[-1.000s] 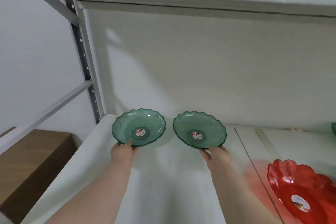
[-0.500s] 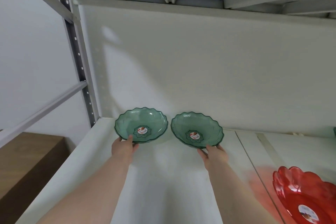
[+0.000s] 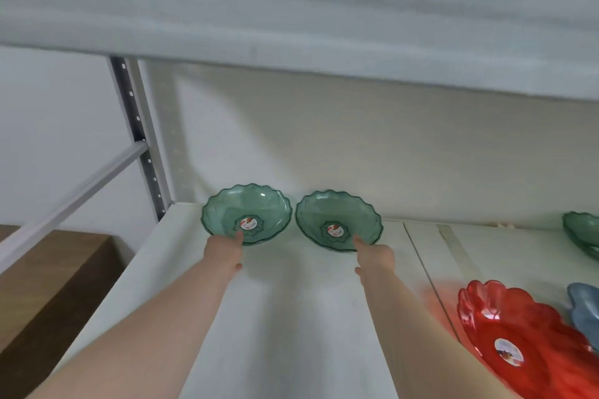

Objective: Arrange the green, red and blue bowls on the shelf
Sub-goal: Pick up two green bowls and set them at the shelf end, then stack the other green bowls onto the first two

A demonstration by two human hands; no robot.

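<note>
right now the left hand (image 3: 223, 249) pinches the near rim of one green bowl (image 3: 247, 214) and the right hand (image 3: 374, 257) another green bowl (image 3: 338, 220), both at the back of the shelf (image 3: 291, 317). pushed carelessly, their nearly touching rims could knock and skid.

Glossy translucent plastic green bowls (image 3: 248, 214) (scalloped) on matt shelf (image 3: 291, 317).
</note>
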